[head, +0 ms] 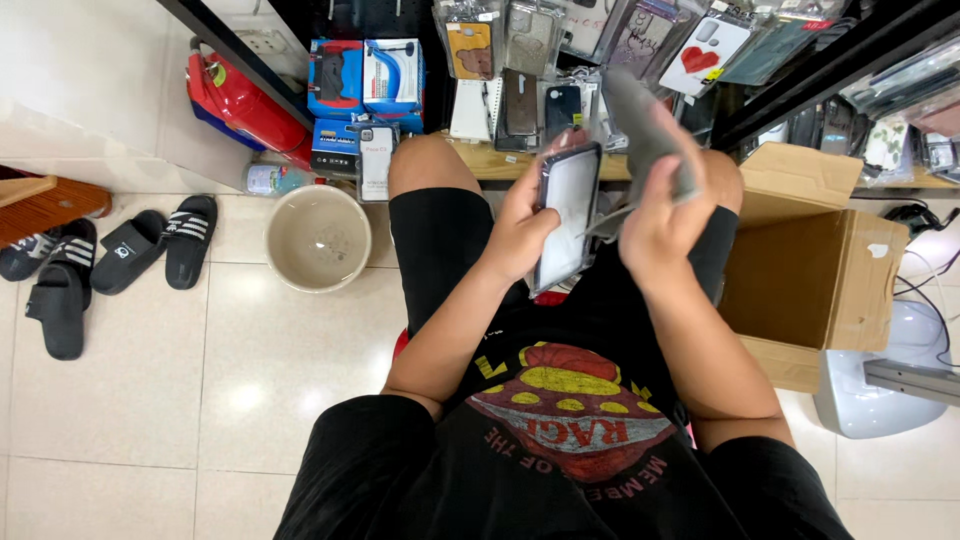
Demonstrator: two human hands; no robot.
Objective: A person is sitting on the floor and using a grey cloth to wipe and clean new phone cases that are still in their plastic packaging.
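I sit with my knees apart, looking down at my lap. My left hand [520, 235] grips a phone case in a clear packet [566, 215], dark-rimmed with a pale face, held upright above my thighs. My right hand [655, 215] is closed on a grey cloth [645, 125] that sticks up above the fingers, right beside the packet. The two hands almost touch.
An open cardboard box [815, 265] stands at my right knee. A beige bowl [318, 238] sits on the tiled floor at left, with black sandals [150, 245] further left. Hanging phone cases [520, 60] fill the rack ahead, beside a red fire extinguisher [245, 100] and boxed goods [365, 85].
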